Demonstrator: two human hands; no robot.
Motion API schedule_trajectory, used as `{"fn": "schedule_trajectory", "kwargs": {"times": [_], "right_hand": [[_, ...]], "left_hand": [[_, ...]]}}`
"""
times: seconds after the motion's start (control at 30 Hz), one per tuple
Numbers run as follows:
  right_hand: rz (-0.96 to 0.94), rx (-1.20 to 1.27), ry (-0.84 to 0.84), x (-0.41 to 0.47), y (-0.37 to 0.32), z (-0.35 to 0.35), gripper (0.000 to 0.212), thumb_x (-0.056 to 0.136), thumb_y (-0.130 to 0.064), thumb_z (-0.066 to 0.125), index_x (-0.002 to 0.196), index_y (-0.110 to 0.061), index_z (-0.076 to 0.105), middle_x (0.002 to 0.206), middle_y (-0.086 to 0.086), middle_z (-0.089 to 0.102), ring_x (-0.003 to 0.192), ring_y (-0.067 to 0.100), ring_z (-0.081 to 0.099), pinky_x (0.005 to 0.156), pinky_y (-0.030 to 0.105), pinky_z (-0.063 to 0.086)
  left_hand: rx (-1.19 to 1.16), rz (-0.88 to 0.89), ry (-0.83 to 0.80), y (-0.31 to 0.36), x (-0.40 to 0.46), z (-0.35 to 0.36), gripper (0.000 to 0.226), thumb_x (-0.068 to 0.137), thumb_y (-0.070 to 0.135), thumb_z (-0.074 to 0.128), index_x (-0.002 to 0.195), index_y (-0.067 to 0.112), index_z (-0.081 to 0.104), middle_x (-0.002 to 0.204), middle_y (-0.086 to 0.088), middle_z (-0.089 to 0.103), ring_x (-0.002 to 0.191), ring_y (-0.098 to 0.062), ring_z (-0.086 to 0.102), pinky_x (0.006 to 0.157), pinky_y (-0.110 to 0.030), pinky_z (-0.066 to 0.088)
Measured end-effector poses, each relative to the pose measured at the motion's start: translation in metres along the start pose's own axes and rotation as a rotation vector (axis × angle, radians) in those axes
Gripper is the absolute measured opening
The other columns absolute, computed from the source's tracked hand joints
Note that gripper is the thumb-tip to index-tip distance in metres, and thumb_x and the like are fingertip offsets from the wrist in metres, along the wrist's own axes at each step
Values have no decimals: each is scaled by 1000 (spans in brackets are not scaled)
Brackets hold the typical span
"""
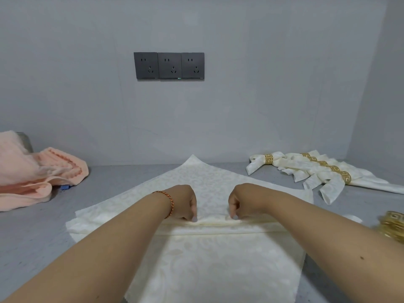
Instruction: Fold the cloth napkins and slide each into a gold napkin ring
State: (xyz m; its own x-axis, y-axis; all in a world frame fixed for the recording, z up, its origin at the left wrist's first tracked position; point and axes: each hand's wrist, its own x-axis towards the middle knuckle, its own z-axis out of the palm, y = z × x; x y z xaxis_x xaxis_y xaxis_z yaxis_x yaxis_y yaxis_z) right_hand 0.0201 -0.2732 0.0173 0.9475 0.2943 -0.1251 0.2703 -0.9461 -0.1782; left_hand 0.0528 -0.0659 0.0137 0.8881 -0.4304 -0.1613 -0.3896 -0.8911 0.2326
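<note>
Two hands, left (184, 202) and right (241, 201), each pinch a fold in one big white napkin (209, 254) lying on the grey surface (28, 232); five ringed napkins (317, 171) lie far right; one pink towel (37, 173) lies left.

gold rings (393, 226) at right edge: blurred, cut off, count unclear. Pink towel (32, 171) cut off left. Fingers (193, 212) curled under, probably pinching the fold.

On the counter (32, 228), a napkin (218, 270) lies spread in the middle under both hands, a towel (32, 178) to its left, ringed napkins (317, 171) far right, loose rings (393, 226) nearer right, sockets (169, 65) on the wall behind.
</note>
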Motion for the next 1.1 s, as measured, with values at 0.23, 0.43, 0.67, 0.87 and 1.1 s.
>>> {"fn": "schedule_trajectory", "kwargs": {"times": [0.23, 0.43, 0.67, 0.87, 1.1], "right_hand": [[28, -37, -22, 0, 2, 6, 23, 84, -21, 69, 106, -17, 64, 97, -6, 58, 87, 12, 53, 65, 19, 39], [-35, -171, 139, -20, -6, 17, 24, 75, -7, 53, 65, -27, 45, 84, -8, 56, 78, 14, 50, 58, 22, 36], [-83, -368, 147, -37, -18, 33, 7, 77, -5, 52, 79, -11, 54, 92, 4, 53, 90, 24, 51, 69, 32, 40], [-112, -274, 239, -63, -23, 56, 29, 80, -16, 47, 109, -18, 51, 101, 1, 47, 97, 21, 45, 78, 30, 39], [-224, -209, 245, -62, -41, 61, 27, 90, -26, 40, 108, -11, 52, 100, -2, 34, 103, 19, 37, 83, 29, 33]], "left_hand": [[30, 17, -4, -14, -3, 7, 24, 80, 38, 73, 95, 24, 61, 92, 14, 57, 87, -7, 57, 82, -23, 49], [30, 120, 204, -12, -21, 21, 20, 76, 12, 71, 65, 23, 58, 78, 12, 58, 71, -5, 53, 63, -16, 44], [175, 121, 115, -1, -42, 22, 27, 84, 2, 55, 99, 17, 73, 102, 1, 68, 100, -20, 60, 80, -18, 45], [216, 162, 209, 6, -76, 50, 43, 88, 21, 44, 131, 25, 49, 110, -1, 46, 106, -22, 43, 88, -29, 39], [383, 119, 189, 11, -77, 71, 74, 79, 46, 20, 152, 30, 19, 122, -5, 37, 112, -26, 33, 99, -39, 37]]}}
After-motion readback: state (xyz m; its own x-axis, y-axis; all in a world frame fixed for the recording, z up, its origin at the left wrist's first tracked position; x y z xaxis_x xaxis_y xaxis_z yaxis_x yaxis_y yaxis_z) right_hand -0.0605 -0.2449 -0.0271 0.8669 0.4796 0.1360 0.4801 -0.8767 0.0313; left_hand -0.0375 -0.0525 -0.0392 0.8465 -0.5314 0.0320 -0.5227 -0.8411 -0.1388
